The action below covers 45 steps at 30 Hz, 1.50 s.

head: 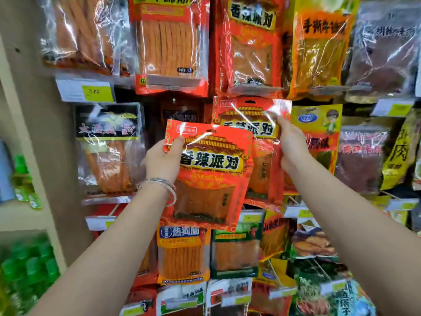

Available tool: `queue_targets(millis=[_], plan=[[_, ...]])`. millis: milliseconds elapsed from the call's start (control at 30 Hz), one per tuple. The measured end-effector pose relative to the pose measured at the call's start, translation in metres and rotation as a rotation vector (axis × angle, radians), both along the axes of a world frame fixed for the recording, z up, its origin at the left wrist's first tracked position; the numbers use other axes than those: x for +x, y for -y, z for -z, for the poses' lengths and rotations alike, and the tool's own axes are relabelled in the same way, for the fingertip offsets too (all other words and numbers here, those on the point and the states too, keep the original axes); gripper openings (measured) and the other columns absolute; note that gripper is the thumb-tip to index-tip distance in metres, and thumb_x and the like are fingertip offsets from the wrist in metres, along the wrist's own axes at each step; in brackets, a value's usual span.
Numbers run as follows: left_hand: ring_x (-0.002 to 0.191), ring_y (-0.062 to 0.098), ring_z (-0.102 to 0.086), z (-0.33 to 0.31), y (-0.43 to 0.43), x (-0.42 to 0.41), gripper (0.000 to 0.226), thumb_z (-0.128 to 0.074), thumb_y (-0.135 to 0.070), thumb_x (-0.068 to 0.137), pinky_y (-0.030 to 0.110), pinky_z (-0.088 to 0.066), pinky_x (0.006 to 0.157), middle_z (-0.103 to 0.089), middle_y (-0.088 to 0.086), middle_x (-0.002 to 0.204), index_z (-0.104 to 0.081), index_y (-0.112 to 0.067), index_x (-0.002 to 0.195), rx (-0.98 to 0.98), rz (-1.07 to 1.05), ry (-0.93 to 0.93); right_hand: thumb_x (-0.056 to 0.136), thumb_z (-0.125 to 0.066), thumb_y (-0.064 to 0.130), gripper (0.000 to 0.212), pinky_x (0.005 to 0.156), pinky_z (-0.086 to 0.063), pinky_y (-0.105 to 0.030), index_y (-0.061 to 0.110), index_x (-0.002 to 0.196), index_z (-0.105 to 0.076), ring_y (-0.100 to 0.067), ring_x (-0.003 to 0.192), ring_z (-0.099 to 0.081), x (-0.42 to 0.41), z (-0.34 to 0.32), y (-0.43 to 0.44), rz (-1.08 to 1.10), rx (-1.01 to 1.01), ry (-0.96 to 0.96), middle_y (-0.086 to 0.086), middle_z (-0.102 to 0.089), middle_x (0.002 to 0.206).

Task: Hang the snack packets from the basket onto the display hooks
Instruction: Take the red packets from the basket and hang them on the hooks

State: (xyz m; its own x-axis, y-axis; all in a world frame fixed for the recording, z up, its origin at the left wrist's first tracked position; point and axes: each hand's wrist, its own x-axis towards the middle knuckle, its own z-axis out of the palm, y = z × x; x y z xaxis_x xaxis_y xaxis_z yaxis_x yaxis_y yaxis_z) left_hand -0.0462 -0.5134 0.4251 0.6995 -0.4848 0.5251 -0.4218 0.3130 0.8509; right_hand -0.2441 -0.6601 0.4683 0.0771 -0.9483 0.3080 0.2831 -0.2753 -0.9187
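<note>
My left hand (164, 161) grips the upper left corner of a red snack packet (211, 179) with a yellow-and-black label, held tilted in front of the display. My right hand (290, 144) pinches the upper right corner of a second, matching red packet (248, 119) raised a little higher and behind the first. That second packet's hang hole sits just under the row of packets above. Whether it is on a hook I cannot tell; the hook is hidden. The basket is not in view.
Hanging snack packets fill the wall: orange strip packets (170, 42) above, a black-labelled packet (107, 147) at left, yellow packets (319, 133) at right. Price tags (86, 91) stick out on hook ends. A beige pillar (34, 133) and green goods (29, 265) stand at left.
</note>
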Motion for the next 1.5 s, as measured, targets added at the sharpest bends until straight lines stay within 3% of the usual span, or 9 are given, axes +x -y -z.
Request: queue_targets(millis=[267,400,533,700,833,1000,1067,1233,1500], plan=[[0.034,-0.001,-0.034,-0.008,0.018,-0.007,0.050,-0.058,-0.036,0.088,0.012,-0.022,0.035,-0.038,-0.016,0.034,-0.047,-0.028,0.040,-0.056,-0.028,0.032,0.088,-0.055,0.035,0.019,0.057,-0.052,-0.025,0.019,0.082,-0.064,-0.012,0.055,-0.067,0.011,0.005,0.038,-0.120,0.005,0.004,0.007,-0.070,0.062],[0.036,-0.001,-0.036,-0.007,0.026,-0.011,0.045,-0.058,-0.039,0.087,0.019,-0.029,0.041,-0.042,-0.016,0.037,-0.053,-0.035,0.042,-0.054,-0.042,-0.011,0.088,-0.055,0.036,0.020,0.064,-0.053,-0.031,0.018,0.085,-0.063,-0.016,0.057,-0.068,0.010,0.012,0.050,-0.190,0.068,-0.040,0.002,-0.071,0.065],[0.038,-0.002,-0.038,-0.008,0.035,-0.017,0.042,-0.057,-0.039,0.086,0.024,-0.031,0.046,-0.045,-0.017,0.039,-0.054,-0.035,0.044,-0.066,-0.056,-0.018,0.088,-0.056,0.046,0.037,0.093,-0.044,-0.041,0.016,0.110,-0.053,-0.024,0.100,-0.055,0.010,0.021,0.063,-0.106,0.011,-0.187,-0.004,-0.058,0.110],[0.042,0.001,-0.034,-0.009,0.043,-0.024,0.046,-0.058,-0.037,0.087,0.027,-0.030,0.050,-0.041,-0.013,0.040,-0.045,-0.023,0.045,-0.078,-0.085,-0.036,0.089,-0.062,0.032,0.044,0.094,-0.035,-0.021,0.012,0.126,-0.047,-0.008,0.106,-0.048,0.002,0.040,0.048,0.237,-0.386,-0.165,0.003,-0.048,0.117],[0.041,0.000,-0.036,-0.008,0.051,-0.035,0.049,-0.058,-0.035,0.087,0.018,-0.029,0.042,-0.041,-0.014,0.040,-0.046,-0.025,0.041,-0.072,-0.044,-0.031,0.091,-0.055,0.043,0.023,0.074,-0.048,-0.028,0.022,0.099,-0.057,-0.008,0.084,-0.060,0.002,0.049,0.029,-0.074,-0.264,-0.066,0.005,-0.063,0.093],[0.068,0.005,-0.062,-0.015,0.060,-0.046,0.009,-0.061,-0.033,0.087,0.021,-0.049,0.065,-0.067,-0.008,0.075,-0.062,-0.026,0.081,-0.037,0.078,-0.019,0.088,-0.058,0.048,0.037,0.084,-0.055,-0.048,0.013,0.098,-0.064,-0.030,0.095,-0.068,-0.002,0.034,0.028,-0.237,-0.094,-0.051,-0.012,-0.071,0.100],[0.075,0.000,-0.059,-0.018,0.063,-0.044,0.021,-0.064,-0.023,0.085,0.021,-0.048,0.071,-0.063,-0.004,0.093,-0.052,-0.022,0.102,-0.083,0.060,0.030,0.088,-0.057,0.047,0.039,0.089,-0.050,-0.052,0.008,0.089,-0.061,-0.038,0.095,-0.063,-0.006,0.028,0.031,-0.139,-0.202,-0.077,-0.022,-0.066,0.100],[0.088,-0.006,-0.053,-0.039,0.062,-0.045,0.035,-0.058,-0.010,0.086,0.016,-0.045,0.083,-0.055,-0.007,0.109,-0.053,-0.028,0.115,-0.223,-0.094,0.274,0.088,-0.055,0.046,0.032,0.071,-0.044,-0.037,0.029,0.061,-0.056,-0.007,0.071,-0.053,-0.014,0.010,0.039,-0.032,-0.403,-0.096,0.011,-0.058,0.068],[0.085,-0.015,-0.049,-0.057,0.075,-0.067,0.055,-0.047,-0.012,0.093,0.000,-0.040,0.071,-0.050,-0.013,0.113,-0.034,-0.034,0.142,-0.111,0.180,0.444,0.089,-0.055,0.040,0.027,0.076,-0.050,-0.054,0.021,0.069,-0.055,-0.036,0.080,-0.061,-0.003,-0.020,0.047,-0.024,-0.301,-0.074,-0.007,-0.061,0.079]])
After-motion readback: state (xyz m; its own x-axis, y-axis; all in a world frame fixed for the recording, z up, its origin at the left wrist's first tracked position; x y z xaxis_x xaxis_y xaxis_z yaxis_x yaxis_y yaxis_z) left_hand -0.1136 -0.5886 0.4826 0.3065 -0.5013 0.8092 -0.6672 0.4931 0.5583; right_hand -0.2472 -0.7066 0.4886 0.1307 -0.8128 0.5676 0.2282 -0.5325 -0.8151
